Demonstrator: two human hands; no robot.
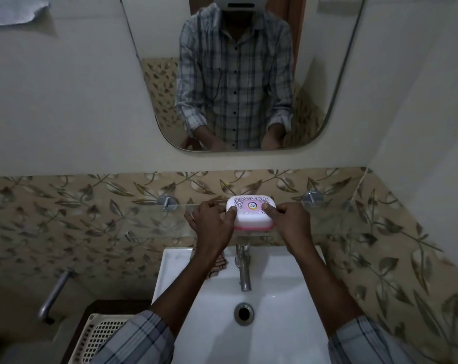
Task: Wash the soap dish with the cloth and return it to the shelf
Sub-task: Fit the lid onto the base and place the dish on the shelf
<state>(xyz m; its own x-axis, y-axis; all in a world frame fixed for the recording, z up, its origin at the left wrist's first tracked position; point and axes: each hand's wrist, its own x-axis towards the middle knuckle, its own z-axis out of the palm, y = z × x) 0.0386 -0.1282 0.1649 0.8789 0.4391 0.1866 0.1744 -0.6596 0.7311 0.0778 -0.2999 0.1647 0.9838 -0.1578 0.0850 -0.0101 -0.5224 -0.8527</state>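
A white soap dish [251,212] with a patterned lid and a pink base sits on the glass shelf [154,219] above the basin. My left hand [212,224] grips its left side, thumb on the lid. On the other side, my right hand [292,223] holds it the same way. A patterned cloth [218,266] lies on the basin's back left rim, mostly hidden under my left forearm.
Below the shelf is a white basin [275,306] with a chrome tap [243,266] and a drain [244,313]. A mirror [235,74] hangs above. A cream plastic basket [101,334] and a wall pipe [53,295] are at lower left.
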